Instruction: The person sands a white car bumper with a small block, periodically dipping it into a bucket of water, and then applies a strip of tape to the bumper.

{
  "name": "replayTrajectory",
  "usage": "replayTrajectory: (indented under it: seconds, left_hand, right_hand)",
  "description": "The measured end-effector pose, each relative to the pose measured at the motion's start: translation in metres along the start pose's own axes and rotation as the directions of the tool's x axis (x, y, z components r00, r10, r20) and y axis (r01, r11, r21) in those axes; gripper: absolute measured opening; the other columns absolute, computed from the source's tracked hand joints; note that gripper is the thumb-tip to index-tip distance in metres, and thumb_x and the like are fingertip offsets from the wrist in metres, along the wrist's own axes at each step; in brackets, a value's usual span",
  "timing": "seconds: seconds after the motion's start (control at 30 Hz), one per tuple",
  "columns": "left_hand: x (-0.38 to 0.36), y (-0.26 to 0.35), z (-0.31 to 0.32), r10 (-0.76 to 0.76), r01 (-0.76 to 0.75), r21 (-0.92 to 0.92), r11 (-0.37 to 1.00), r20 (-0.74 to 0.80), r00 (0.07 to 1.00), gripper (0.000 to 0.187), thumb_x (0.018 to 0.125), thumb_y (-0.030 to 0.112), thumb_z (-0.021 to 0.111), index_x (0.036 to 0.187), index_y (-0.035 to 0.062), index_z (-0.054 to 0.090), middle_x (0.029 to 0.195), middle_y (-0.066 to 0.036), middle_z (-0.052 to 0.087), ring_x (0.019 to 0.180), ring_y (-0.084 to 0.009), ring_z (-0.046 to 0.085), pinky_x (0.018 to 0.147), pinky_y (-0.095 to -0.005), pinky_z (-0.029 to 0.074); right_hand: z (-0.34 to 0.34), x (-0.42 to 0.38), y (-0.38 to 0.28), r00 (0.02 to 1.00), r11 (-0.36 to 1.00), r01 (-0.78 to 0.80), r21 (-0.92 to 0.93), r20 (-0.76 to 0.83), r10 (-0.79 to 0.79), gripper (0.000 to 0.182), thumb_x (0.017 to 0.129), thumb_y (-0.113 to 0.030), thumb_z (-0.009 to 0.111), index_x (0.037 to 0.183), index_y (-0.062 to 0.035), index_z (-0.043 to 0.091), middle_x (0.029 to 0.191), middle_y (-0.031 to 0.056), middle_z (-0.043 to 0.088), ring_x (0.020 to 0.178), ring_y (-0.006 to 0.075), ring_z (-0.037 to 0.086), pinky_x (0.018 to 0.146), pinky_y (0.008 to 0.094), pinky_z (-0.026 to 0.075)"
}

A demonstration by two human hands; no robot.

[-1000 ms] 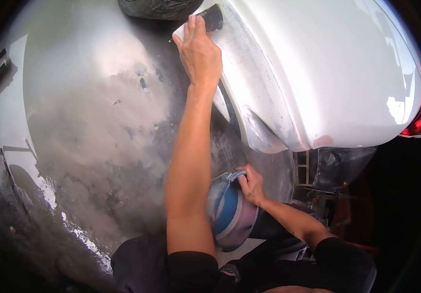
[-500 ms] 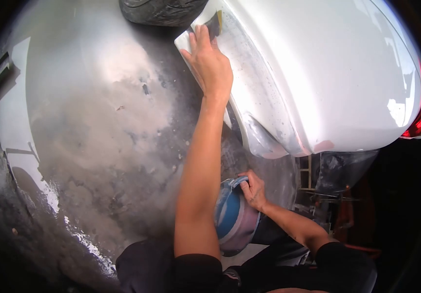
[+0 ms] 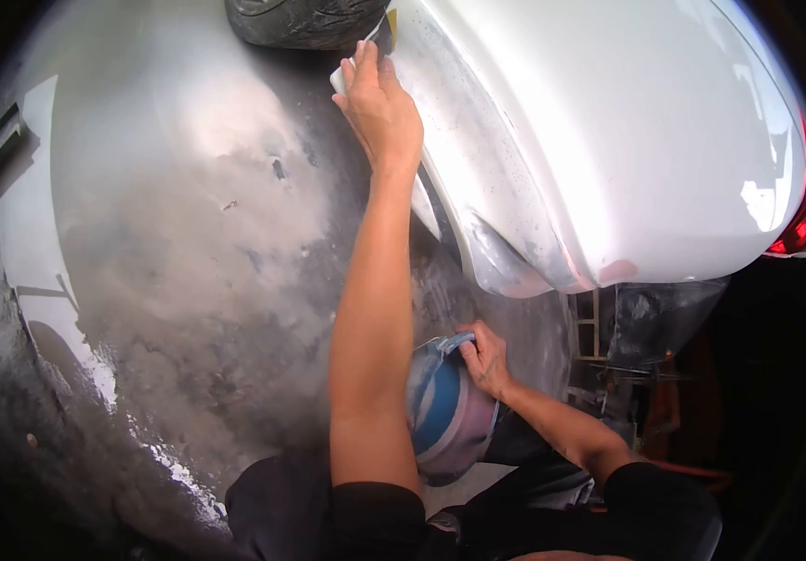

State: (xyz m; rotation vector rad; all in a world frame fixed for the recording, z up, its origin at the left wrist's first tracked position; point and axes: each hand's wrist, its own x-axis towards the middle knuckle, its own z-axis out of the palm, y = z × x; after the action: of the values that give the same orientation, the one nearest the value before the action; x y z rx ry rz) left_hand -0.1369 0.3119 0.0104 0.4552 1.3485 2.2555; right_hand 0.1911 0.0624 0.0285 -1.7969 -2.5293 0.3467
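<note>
My left hand reaches far forward to the lower edge of the white car bumper. Its fingers press on a dark sheet of sandpaper with a yellowish edge, partly hidden under the fingertips. Dull, sanded patches with dark specks run along the bumper's lower band. Closer to my body, my right hand is closed around the rim of a blue and grey bucket. The bucket is tilted, and my left forearm covers part of its left side.
A black tyre stands just beyond my left hand. The red tail light is at the far right. Under the bumper's right end hang dark car parts. Grey, stained concrete floor spreads out on the left.
My left hand has moved left and slightly farther away along the bumper edge, taking the sandpaper nearer the tyre. My right hand and the bucket have hardly moved.
</note>
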Motion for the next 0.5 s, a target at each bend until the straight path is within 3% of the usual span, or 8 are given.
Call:
replayTrajectory:
  seconds: [0.07, 0.17, 0.23, 0.43, 0.5]
  left_hand:
    - [-0.007, 0.001, -0.006, -0.013, 0.013, -0.049, 0.999, 0.011, 1.0, 0.041, 0.111, 0.012, 0.054, 0.149, -0.0007, 0.063, 0.162, -0.02, 0.056, 0.156, -0.045, 0.043, 0.13, -0.0687, 0.017]
    - [-0.017, 0.001, -0.003, 0.011, -0.012, 0.038, 0.999, 0.021, 1.0, 0.04, 0.108, 0.012, 0.058, 0.147, 0.0005, 0.065, 0.162, -0.015, 0.056, 0.155, -0.0442, 0.044, 0.131, -0.0652, 0.019]
    - [-0.016, -0.002, -0.002, 0.004, 0.001, 0.132, 0.991, -0.037, 0.999, 0.039, 0.107, 0.017, 0.062, 0.141, 0.0002, 0.07, 0.156, -0.013, 0.063, 0.152, -0.0406, 0.05, 0.13, -0.0539, 0.029]
    - [-0.024, -0.001, -0.001, 0.004, -0.002, 0.022, 1.0, -0.114, 0.993, 0.04, 0.105, 0.018, 0.065, 0.141, 0.0019, 0.071, 0.145, -0.013, 0.066, 0.143, -0.0375, 0.049, 0.122, -0.0527, 0.037]
    - [-0.021, -0.008, 0.0, 0.064, -0.055, 0.081, 0.995, -0.12, 0.991, 0.041, 0.102, 0.015, 0.068, 0.141, 0.0001, 0.069, 0.14, -0.013, 0.063, 0.138, -0.0378, 0.048, 0.122, -0.0545, 0.033]
  right_hand:
    - [0.002, -0.004, 0.003, 1.0, 1.0, -0.01, -0.001, 0.008, 0.01, 0.033, 0.107, -0.035, 0.06, 0.117, -0.0052, 0.07, 0.104, 0.0197, 0.071, 0.094, 0.0441, 0.07, 0.081, 0.0494, 0.055]
    - [0.002, -0.004, 0.001, 1.0, 1.0, -0.013, 0.006, -0.014, 0.013, 0.035, 0.108, -0.038, 0.059, 0.116, -0.0052, 0.07, 0.104, 0.0198, 0.071, 0.094, 0.0441, 0.07, 0.081, 0.0496, 0.055]
    - [0.002, -0.003, 0.001, 1.0, 1.0, -0.013, -0.005, -0.008, 0.013, 0.036, 0.108, -0.038, 0.059, 0.116, -0.0052, 0.07, 0.104, 0.0197, 0.071, 0.094, 0.0434, 0.07, 0.081, 0.049, 0.055]
    - [0.002, -0.001, 0.0, 1.0, 1.0, -0.008, -0.012, -0.019, 0.007, 0.038, 0.109, -0.041, 0.058, 0.115, -0.0053, 0.07, 0.103, 0.0192, 0.071, 0.093, 0.0431, 0.071, 0.081, 0.0487, 0.055]
    - [0.003, -0.001, 0.0, 1.0, 1.0, -0.008, -0.014, -0.022, 0.008, 0.037, 0.109, -0.04, 0.058, 0.115, -0.0053, 0.07, 0.103, 0.0193, 0.071, 0.092, 0.0434, 0.071, 0.08, 0.0488, 0.055]
